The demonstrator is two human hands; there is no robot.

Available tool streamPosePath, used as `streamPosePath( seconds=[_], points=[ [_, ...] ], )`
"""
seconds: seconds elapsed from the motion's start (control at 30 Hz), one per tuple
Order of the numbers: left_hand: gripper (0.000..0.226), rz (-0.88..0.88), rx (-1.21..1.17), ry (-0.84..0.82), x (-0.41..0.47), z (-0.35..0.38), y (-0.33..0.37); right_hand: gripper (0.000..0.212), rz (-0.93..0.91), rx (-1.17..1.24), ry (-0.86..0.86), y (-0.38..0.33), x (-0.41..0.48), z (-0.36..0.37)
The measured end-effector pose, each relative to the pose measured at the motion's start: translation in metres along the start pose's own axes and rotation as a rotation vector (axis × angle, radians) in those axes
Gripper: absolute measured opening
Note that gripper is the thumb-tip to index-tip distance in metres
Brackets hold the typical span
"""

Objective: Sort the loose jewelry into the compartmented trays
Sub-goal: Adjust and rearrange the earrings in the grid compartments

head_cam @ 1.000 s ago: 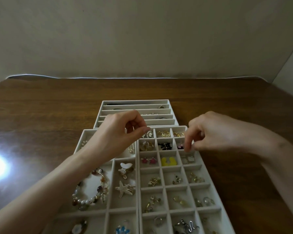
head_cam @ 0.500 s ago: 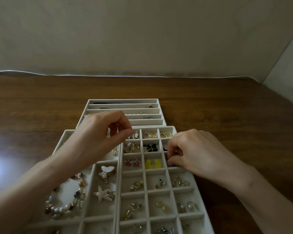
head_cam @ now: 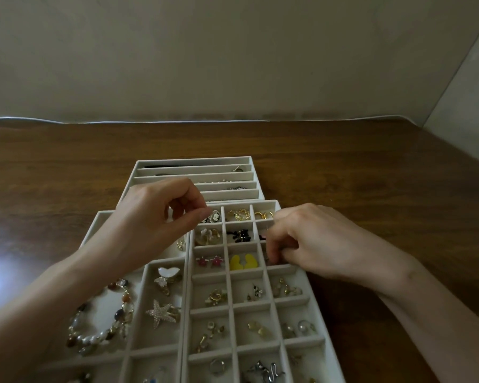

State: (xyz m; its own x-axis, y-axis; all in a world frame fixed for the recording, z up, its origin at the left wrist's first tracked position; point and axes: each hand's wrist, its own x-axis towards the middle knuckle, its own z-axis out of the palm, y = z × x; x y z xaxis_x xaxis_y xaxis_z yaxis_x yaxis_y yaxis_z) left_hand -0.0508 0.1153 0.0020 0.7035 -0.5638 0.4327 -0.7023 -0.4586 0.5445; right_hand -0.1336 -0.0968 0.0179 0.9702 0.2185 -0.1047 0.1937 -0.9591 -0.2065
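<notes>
A cream tray of small square compartments [head_cam: 261, 275] holds earrings: a cameo pair [head_cam: 213, 217], black ones [head_cam: 241, 235], red flowers [head_cam: 210, 261], a yellow pair [head_cam: 243, 262]. My left hand [head_cam: 155, 217] hovers over the tray's far left corner, thumb and forefinger pinched together, with nothing visible between them. My right hand [head_cam: 310, 241] rests on the tray's right side. Its fingers curl down into the right-column compartment of the third row, hiding whatever they touch.
A left tray with bigger compartments [head_cam: 140, 352] holds a beaded bracelet [head_cam: 103, 313], a starfish clip [head_cam: 162, 312] and a white butterfly clip [head_cam: 168, 273]. A tray of long slots [head_cam: 194, 172] lies behind. The brown wooden table [head_cam: 371, 175] meets a wall at the back and right.
My right hand has dropped from above the right column down into the third-row compartment. My left hand has kept its pinch over the far left corner.
</notes>
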Motion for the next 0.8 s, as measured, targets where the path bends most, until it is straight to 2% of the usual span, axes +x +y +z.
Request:
streamPosePath(
  seconds=[0.13, 0.23, 0.33, 0.47, 0.6, 0.7, 0.8],
  points=[
    [0.013, 0.017, 0.019, -0.005, 0.001, 0.000, 0.000, 0.025, 0.003, 0.081, 0.009, 0.003, -0.001, -0.005],
    [0.021, 0.040, 0.016, -0.004, 0.001, -0.001, 0.000, 0.018, 0.026, 0.194, 0.074, 0.010, -0.007, -0.015],
    [0.019, 0.063, 0.009, -0.009, 0.001, 0.000, -0.001, 0.016, 0.000, 0.132, 0.055, 0.012, -0.008, -0.014],
    [0.010, 0.090, 0.013, -0.020, 0.001, 0.002, 0.000, 0.018, -0.065, -0.064, 0.066, 0.005, -0.004, -0.001],
    [0.019, 0.217, 0.019, -0.166, 0.002, 0.004, 0.009, 0.016, -0.128, -0.185, 0.137, 0.002, -0.005, 0.003],
    [0.023, 0.371, 0.183, -0.303, 0.006, 0.011, 0.020, 0.014, -0.137, -0.198, 0.129, 0.002, -0.005, 0.002],
    [0.027, 0.453, 0.304, -0.388, 0.011, 0.020, 0.026, 0.016, -0.129, -0.203, 0.104, 0.004, -0.005, 0.000]
  ],
)
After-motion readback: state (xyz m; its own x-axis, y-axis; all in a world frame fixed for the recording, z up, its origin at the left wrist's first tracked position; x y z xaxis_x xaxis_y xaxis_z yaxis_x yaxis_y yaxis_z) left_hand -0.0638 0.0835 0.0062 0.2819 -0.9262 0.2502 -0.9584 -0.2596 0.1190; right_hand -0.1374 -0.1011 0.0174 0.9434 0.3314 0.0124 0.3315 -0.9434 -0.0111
